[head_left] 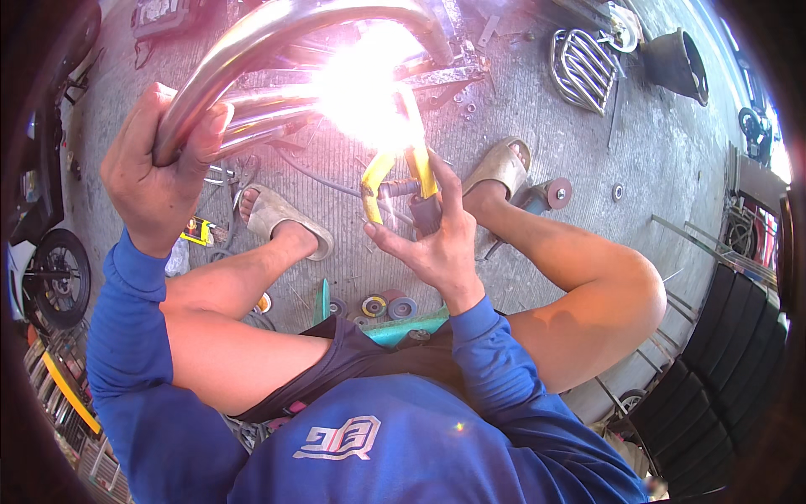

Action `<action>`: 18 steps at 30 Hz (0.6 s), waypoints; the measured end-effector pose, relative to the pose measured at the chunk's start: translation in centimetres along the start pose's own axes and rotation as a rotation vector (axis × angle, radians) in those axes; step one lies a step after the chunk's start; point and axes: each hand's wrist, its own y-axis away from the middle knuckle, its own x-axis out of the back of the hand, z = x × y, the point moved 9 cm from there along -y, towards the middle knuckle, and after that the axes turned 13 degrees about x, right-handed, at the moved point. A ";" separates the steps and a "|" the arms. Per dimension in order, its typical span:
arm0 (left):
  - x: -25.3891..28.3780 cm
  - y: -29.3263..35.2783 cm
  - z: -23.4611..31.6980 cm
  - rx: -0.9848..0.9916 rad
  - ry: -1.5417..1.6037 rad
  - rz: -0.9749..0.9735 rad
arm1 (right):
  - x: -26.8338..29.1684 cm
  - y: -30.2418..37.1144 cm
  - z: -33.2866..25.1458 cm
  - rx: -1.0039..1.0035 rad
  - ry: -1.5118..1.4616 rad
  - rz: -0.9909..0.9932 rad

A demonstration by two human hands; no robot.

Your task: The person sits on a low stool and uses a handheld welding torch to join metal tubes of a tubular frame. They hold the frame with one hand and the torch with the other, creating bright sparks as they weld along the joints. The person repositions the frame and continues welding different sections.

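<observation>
Silver pipe (252, 42), yellow holder (395, 172), blue sleeves (126, 328), grey floor (537, 109).

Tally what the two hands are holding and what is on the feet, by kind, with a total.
Bent metal tube, held in the left hand: 1
Yellow-handled welding holder, held in the right hand: 1
Tan sandals, one on each foot: 2
Total: 4

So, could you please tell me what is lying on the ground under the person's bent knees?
Between the legs lie several small round grinding discs beside a teal tool on the concrete floor. The thighs and dark shorts cover whatever lies closer in.
</observation>
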 end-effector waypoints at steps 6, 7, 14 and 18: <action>-0.2 -0.3 -0.3 0.018 -0.022 -0.028 | -0.3 -0.4 -1.3 0.214 0.213 -0.078; -0.1 -0.4 -0.5 0.038 -0.012 -0.037 | -0.1 -0.2 -1.1 0.184 0.202 -0.052; 0.2 -0.5 -1.1 0.020 -0.009 -0.019 | 0.5 1.0 0.7 -0.072 0.006 -0.017; 0.0 -0.5 -2.9 0.151 -0.032 -0.054 | 0.8 1.5 0.5 -0.062 0.012 0.044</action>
